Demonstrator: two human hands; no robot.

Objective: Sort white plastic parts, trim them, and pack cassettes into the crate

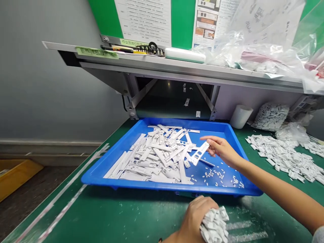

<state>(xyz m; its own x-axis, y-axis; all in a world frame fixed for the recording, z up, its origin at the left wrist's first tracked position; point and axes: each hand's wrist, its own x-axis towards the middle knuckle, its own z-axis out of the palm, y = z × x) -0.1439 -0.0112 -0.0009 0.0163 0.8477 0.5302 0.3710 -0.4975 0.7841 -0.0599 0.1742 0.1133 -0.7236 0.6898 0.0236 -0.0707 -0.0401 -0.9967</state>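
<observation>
Over the right half of a blue tray [118, 186], my right hand [219, 148] pinches the end of a long, flat white plastic piece [200, 153] with rectangular cut-outs. Similar white strips [157, 155] lie heaped in the tray's left and middle. Tiny white bits [215, 174] are scattered on its floor, below the right hand. In front of the tray, low in the view, my left hand [196, 214] is closed around a bunch of small white plastic parts [215, 225]. Its fingertips are mostly hidden.
Behind the tray, a dark conveyor belt [167, 101] carries a few white pieces under a shelf [177, 72]. To the right lie a pile of small white parts [286, 157], a filled clear bag [271, 116] and a white roll [241, 116]. A yellow bin [20, 172] stands at left.
</observation>
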